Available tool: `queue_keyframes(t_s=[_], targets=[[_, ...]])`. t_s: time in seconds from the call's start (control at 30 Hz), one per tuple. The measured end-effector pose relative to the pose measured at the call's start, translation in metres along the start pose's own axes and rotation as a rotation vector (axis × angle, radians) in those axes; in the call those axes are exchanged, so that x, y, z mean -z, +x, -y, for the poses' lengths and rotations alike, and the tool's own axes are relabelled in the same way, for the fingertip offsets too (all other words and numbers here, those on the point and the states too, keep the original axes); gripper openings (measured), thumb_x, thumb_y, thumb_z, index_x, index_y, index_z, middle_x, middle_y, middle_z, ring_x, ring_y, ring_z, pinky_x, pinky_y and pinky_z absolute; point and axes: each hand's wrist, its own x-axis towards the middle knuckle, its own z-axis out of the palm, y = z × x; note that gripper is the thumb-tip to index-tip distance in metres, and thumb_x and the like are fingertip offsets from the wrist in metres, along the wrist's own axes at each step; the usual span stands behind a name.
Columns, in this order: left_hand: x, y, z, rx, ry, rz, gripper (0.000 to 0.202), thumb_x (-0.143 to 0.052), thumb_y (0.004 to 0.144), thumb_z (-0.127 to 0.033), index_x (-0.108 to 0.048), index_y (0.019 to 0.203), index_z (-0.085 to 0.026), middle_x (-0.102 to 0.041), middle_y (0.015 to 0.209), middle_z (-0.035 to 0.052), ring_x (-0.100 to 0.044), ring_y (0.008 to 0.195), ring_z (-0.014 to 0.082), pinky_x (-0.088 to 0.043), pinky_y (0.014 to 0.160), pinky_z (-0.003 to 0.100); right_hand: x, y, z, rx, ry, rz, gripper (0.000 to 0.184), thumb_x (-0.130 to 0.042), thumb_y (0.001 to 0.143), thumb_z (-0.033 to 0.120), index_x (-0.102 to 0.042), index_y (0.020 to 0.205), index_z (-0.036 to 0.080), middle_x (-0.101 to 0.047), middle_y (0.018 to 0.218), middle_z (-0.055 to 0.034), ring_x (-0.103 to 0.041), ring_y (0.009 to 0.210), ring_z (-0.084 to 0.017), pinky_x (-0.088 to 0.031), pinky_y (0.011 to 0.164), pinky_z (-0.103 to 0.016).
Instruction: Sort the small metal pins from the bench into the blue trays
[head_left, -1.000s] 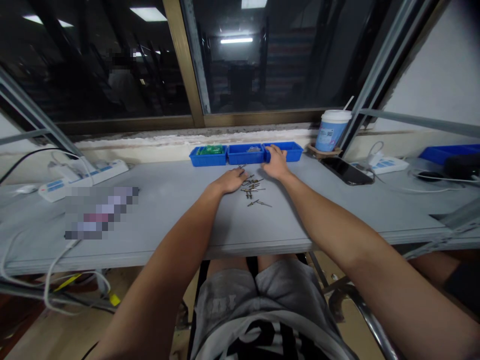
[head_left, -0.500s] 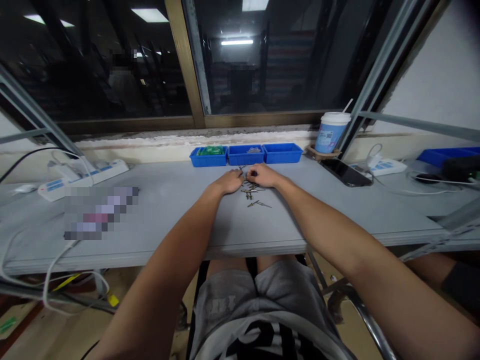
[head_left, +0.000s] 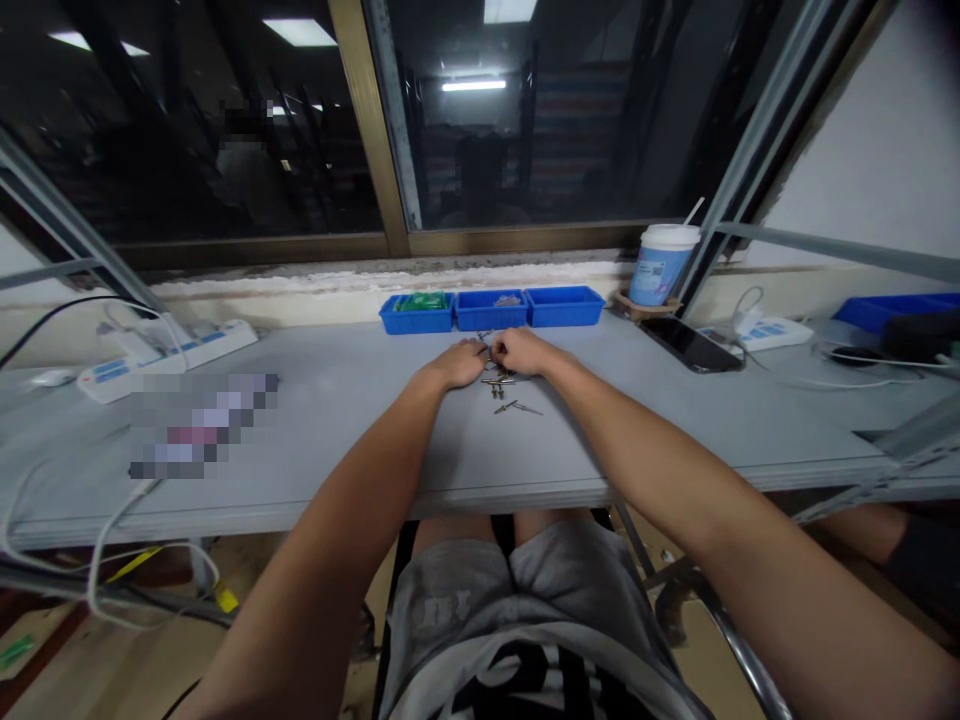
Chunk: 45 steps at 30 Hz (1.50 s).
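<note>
Several small metal pins (head_left: 508,406) lie scattered on the grey table (head_left: 360,430) just in front of both hands. My left hand (head_left: 460,362) rests on the table with its fingers curled, its tips at the far end of the pile. My right hand (head_left: 521,351) is closed in a pinch right beside it, fingertips almost touching the left ones. What either hand holds is too small to make out. Behind them stand three blue bins (head_left: 491,309) in a row; the left one holds something green.
A lidded paper cup (head_left: 662,263) with a straw and a dark phone (head_left: 690,345) sit at the back right. Power strips (head_left: 169,352) and white cables lie on the left, another strip and a blue tray on the right. A window sill runs behind the bins.
My right hand has come back from the right blue bin to the pile of pins and closed beside my left hand. The left hand has hardly moved.
</note>
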Motion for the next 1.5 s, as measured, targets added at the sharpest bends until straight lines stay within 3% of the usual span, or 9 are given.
queue_keyframes(t_s=[0.3, 0.47, 0.57, 0.77, 0.93, 1.1, 1.27, 1.37, 1.5], targets=[[0.001, -0.002, 0.002, -0.013, -0.006, -0.039, 0.037, -0.047, 0.088, -0.03, -0.066, 0.118, -0.019, -0.068, 0.124, 0.0137, -0.062, 0.115, 0.0298, -0.044, 0.1, 0.041, 0.001, 0.0, 0.001, -0.066, -0.006, 0.004, 0.022, -0.054, 0.065, 0.002, -0.068, 0.069, 0.019, -0.07, 0.071, -0.0034, -0.06, 0.072, -0.018, -0.038, 0.065, -0.026], [0.003, -0.003, 0.002, -0.071, -0.049, -0.068, 0.035, -0.05, 0.088, -0.032, -0.069, 0.114, -0.02, -0.07, 0.12, 0.0114, -0.063, 0.113, 0.0295, -0.046, 0.099, 0.039, -0.003, -0.004, -0.002, -0.017, -0.074, 0.0, 0.038, -0.06, 0.068, 0.004, -0.063, 0.102, 0.02, -0.071, 0.095, -0.0083, -0.059, 0.079, -0.021, -0.037, 0.065, -0.027], [0.005, -0.004, 0.0, -0.12, -0.107, -0.142, 0.032, -0.05, 0.089, -0.03, -0.07, 0.113, -0.021, -0.071, 0.119, 0.0091, -0.064, 0.112, 0.0278, -0.046, 0.099, 0.039, -0.003, -0.006, -0.003, 0.014, -0.05, -0.072, 0.042, -0.058, 0.071, 0.005, -0.056, 0.11, 0.02, -0.069, 0.102, -0.0096, -0.059, 0.084, -0.022, -0.037, 0.069, -0.028], [0.01, -0.002, -0.004, -0.085, -0.276, -0.347, 0.022, -0.056, 0.087, -0.025, -0.071, 0.102, -0.018, -0.074, 0.106, 0.008, -0.067, 0.1, 0.0224, -0.047, 0.092, 0.033, -0.006, 0.001, -0.006, 0.021, 0.328, -0.287, 0.02, -0.05, 0.082, 0.012, -0.048, 0.1, 0.022, -0.057, 0.076, 0.0004, -0.052, 0.074, -0.017, -0.037, 0.069, -0.028], [0.013, -0.001, -0.007, -0.02, -0.304, -0.42, 0.012, -0.059, 0.085, -0.023, -0.069, 0.087, -0.017, -0.073, 0.09, 0.0064, -0.064, 0.085, 0.0197, -0.047, 0.083, 0.031, -0.013, 0.011, -0.01, -0.072, 0.681, -0.348, 0.013, -0.054, 0.084, 0.025, -0.043, 0.09, 0.025, -0.041, 0.06, 0.0073, -0.041, 0.055, -0.013, -0.033, 0.057, -0.026], [0.011, -0.002, -0.005, 0.032, -0.274, -0.424, 0.016, -0.049, 0.091, -0.024, -0.064, 0.089, -0.017, -0.071, 0.086, 0.007, -0.061, 0.079, 0.0195, -0.046, 0.077, 0.032, -0.008, 0.01, -0.001, -0.116, 0.89, -0.324, 0.024, -0.063, 0.076, 0.02, -0.043, 0.089, 0.024, -0.051, 0.063, 0.0071, -0.043, 0.053, -0.01, -0.034, 0.055, -0.025], [0.009, -0.003, -0.003, 0.031, -0.235, -0.351, 0.023, -0.041, 0.095, -0.028, -0.062, 0.091, -0.018, -0.071, 0.088, 0.0083, -0.062, 0.081, 0.0204, -0.045, 0.078, 0.032, -0.001, 0.003, 0.005, -0.127, 0.865, -0.339, 0.018, -0.062, 0.074, 0.016, -0.047, 0.082, 0.023, -0.055, 0.06, 0.0071, -0.044, 0.05, -0.01, -0.037, 0.055, -0.025], [0.01, -0.004, -0.004, 0.03, -0.212, -0.336, 0.03, -0.037, 0.098, -0.032, -0.062, 0.087, -0.018, -0.071, 0.084, 0.0089, -0.063, 0.077, 0.0201, -0.045, 0.076, 0.032, 0.0, 0.0, 0.005, -0.121, 0.811, -0.327, 0.011, -0.061, 0.079, 0.022, -0.05, 0.077, 0.021, -0.063, 0.066, 0.0029, -0.047, 0.05, -0.01, -0.038, 0.054, -0.026], [0.013, -0.006, -0.008, 0.014, -0.164, -0.34, 0.039, -0.033, 0.099, -0.037, -0.062, 0.083, -0.018, -0.069, 0.079, 0.0091, -0.064, 0.077, 0.0213, -0.046, 0.077, 0.033, -0.001, -0.001, 0.004, -0.152, 0.78, -0.329, 0.021, -0.062, 0.085, 0.034, -0.052, 0.073, 0.021, -0.067, 0.069, 0.0004, -0.048, 0.049, -0.01, -0.038, 0.053, -0.025]])
